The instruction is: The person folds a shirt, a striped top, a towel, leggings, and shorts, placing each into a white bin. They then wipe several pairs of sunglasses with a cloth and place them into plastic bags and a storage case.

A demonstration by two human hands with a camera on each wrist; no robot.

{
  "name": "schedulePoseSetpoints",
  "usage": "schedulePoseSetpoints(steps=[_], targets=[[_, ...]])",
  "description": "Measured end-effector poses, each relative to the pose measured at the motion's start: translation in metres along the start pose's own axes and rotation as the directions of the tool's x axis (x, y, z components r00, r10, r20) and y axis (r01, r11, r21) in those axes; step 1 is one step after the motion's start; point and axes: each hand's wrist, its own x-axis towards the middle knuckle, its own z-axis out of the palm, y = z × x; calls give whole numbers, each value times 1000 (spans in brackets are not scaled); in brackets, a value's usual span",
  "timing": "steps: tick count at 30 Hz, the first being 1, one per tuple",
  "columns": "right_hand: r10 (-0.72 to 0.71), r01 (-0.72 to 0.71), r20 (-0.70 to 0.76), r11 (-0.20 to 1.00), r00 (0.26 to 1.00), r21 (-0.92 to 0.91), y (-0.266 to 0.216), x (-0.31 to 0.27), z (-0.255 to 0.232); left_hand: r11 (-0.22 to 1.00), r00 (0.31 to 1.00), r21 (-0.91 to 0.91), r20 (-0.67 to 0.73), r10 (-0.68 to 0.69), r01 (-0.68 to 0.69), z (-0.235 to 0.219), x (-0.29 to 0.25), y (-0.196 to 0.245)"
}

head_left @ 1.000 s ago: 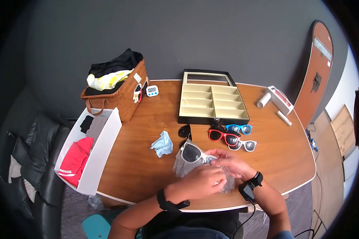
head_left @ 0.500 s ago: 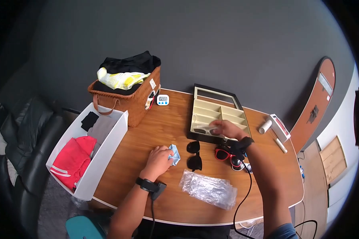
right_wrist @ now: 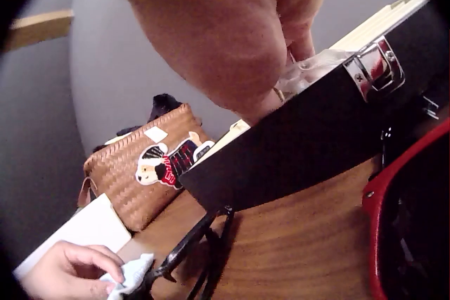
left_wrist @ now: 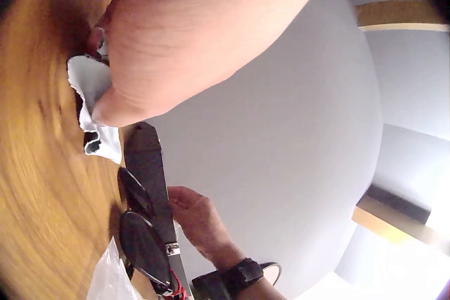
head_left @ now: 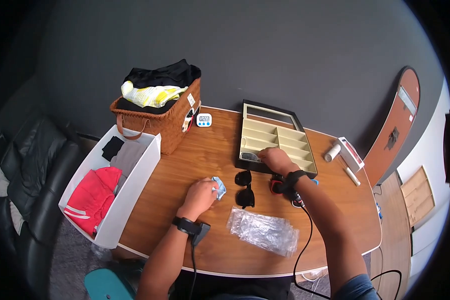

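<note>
My right hand (head_left: pixel 276 161) reaches into the front left compartment of the black display case (head_left: pixel 257 167). It pinches pale-framed sunglasses (head_left: pixel 249 156), whose dark lens lies low in that slot; in the right wrist view the fingers are bent down behind the case's front wall beside the pale frame (right_wrist: pixel 313 69). On the table to the left, my left hand (head_left: pixel 200 196) grips a light blue cloth (head_left: pixel 219 188); a crumpled edge of the cloth (left_wrist: pixel 91 85) sticks out past the fingers. Black sunglasses (head_left: pixel 244 189) lie between the two hands.
Red sunglasses (head_left: pixel 275 187) sit under my right wrist, partly hidden. Clear plastic sleeves (head_left: pixel 265 232) lie near the front edge. A white box of clothes (head_left: pixel 137 197) and a wicker basket (head_left: pixel 172 135) stand left, a timer (head_left: pixel 204 120) beside the basket. A cable hangs from my right wrist.
The pale sunglasses have gone from above the plastic sleeves into the case with my right hand, which then lowered them. My left hand moved left and took hold of the cloth.
</note>
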Motion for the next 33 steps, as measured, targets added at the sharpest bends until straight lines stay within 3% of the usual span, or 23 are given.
schedulePoseSetpoints(steps=[2, 3, 5, 6, 7, 9, 13, 16, 17, 19, 20, 21, 24, 25, 28, 30, 31, 33], targets=[[-22, 6, -82, 983, 996, -184, -15, -3, -8, 1000, 1000, -13, -7, 2, -2, 1, 1, -2], [-20, 6, -78, 984, 997, -177, -25, -8, -8, 1000, 1000, -31, -20, -2, 2, 2, -1, -3], [-5, 21, -240, 998, 971, 63, -51, -17, -14, 999, 1000, -42, -30, -2, 1, 2, -1, -3], [106, -95, -42, 974, 993, 207, -60, -23, -13, 998, 999, -55, -45, 9, -11, 2, 0, -3], [108, -98, -37, 974, 993, 206, -68, -32, -11, 998, 999, -59, -42, 6, -8, 4, 0, -4], [196, -241, 203, 943, 959, 228, -82, -53, -3, 993, 997, -111, -75, 35, -43, 7, 4, -5], [272, -332, 215, 882, 938, 334, -79, -68, 33, 989, 996, -141, -85, 23, -35, 8, 4, 1], [211, -340, 276, 723, 938, 601, -74, -66, 45, 990, 994, -131, -99, 46, -58, 8, 6, -1], [211, -336, 270, 721, 939, 606, -70, -68, 47, 981, 995, -188, -89, 35, -52, 7, 7, 0], [190, -286, 216, 535, 958, 795, -68, -71, 44, 970, 996, -239, -82, 29, -48, 9, 8, -1], [189, -281, 211, 534, 959, 798, -72, -75, 33, 930, 992, -366, -122, -14, -32, 13, 8, -2], [197, -282, 213, 453, 957, 846, -76, -84, 21, 873, 986, -488, -155, -63, -21, 16, 8, -4], [187, -267, 227, 229, 956, 936, -80, -113, -10, 857, 967, -511, -242, -74, -63, 19, 11, -2], [191, -262, 222, 221, 956, 939, -80, -124, -13, 861, 969, -505, -237, -67, -64, 21, 12, -2], [229, -88, 22, 281, 973, 956, -86, -161, -11, 825, 957, -552, -286, -46, -125, 26, 12, 8], [261, -118, 50, 249, 964, 961, -90, -179, -8, 830, 940, -531, -340, -24, -171, 27, 4, 39], [288, -166, 97, 228, 953, 959, -93, -185, -8, 869, 943, -459, -332, 25, -185, 24, 0, 58], [263, -126, 79, 170, 962, 977, -90, -191, 8, 905, 954, -345, -252, 165, -248, 19, -6, 97]])
